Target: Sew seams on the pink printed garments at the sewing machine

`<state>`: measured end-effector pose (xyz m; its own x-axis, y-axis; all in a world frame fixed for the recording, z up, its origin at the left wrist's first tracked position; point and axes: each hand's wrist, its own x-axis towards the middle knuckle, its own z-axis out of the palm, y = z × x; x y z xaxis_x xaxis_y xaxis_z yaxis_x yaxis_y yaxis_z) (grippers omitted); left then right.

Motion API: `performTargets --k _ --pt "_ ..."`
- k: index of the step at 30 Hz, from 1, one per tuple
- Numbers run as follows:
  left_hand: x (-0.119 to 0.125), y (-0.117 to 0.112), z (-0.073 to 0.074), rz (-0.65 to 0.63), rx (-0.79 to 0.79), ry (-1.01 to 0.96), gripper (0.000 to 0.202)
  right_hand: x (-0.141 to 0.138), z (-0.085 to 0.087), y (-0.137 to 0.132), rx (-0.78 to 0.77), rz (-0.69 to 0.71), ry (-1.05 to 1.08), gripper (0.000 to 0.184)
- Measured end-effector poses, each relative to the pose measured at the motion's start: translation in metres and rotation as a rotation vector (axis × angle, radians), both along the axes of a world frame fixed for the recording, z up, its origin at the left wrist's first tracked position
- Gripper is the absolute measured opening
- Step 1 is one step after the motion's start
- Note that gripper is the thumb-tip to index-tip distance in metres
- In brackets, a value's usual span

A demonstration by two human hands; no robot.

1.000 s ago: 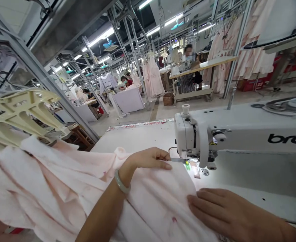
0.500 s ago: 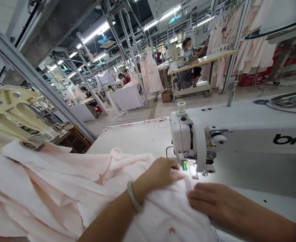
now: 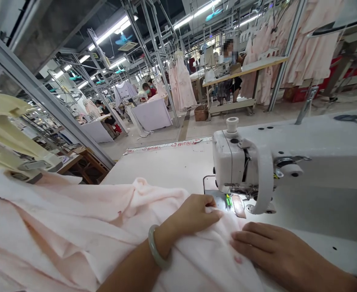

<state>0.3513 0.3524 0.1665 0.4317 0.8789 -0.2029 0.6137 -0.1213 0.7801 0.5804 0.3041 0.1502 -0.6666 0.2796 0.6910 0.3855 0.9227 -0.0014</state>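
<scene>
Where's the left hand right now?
Head view, lower centre: the left hand grips the pink fabric just left of the sewing machine, with the right hand flat beside it.

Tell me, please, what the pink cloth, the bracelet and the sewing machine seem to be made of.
Cloth: soft, matte, slightly fuzzy textile, perhaps fleece or brushed cotton; it folds loosely. Bracelet: smooth, pale green, glossy, like jade or glass; the exact material stays unclear. Sewing machine: hard white body, probably painted metal, with shiny bare metal parts near the needle.
</scene>
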Motion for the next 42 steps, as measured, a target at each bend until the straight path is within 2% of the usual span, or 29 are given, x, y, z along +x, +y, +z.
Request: performTargets --k 5,11,16,23,28,31,38,42 --pt "0.013 -0.004 -0.002 0.010 0.127 0.179 0.025 0.002 -0.002 0.005 -0.072 -0.001 -0.001 0.045" --pt "0.016 -0.003 -0.005 -0.022 0.170 0.253 0.023 0.011 -0.017 0.011 0.052 -0.064 -0.068 0.042" --pt "0.016 -0.002 -0.007 -0.034 0.183 0.268 0.010 0.014 -0.026 0.013 0.039 -0.108 -0.081 0.040" --pt "0.014 -0.007 -0.013 -0.058 0.190 0.247 0.022 0.017 -0.027 0.013 -0.015 -0.104 -0.135 0.035" --pt "0.021 -0.015 -0.015 -0.027 0.286 0.333 0.017 0.016 -0.028 0.014 -0.036 -0.102 -0.115 0.034" --pt "0.027 -0.016 -0.015 0.021 0.292 0.383 0.012 0.016 -0.028 0.014 -0.045 -0.091 -0.125 0.034" --pt "0.032 -0.004 -0.019 0.023 0.316 0.341 0.006 0.018 -0.029 0.017 -0.019 -0.144 -0.148 0.028" --pt "0.034 0.007 -0.023 0.025 0.339 0.347 0.004 0.017 -0.027 0.019 -0.013 -0.182 -0.143 0.032"
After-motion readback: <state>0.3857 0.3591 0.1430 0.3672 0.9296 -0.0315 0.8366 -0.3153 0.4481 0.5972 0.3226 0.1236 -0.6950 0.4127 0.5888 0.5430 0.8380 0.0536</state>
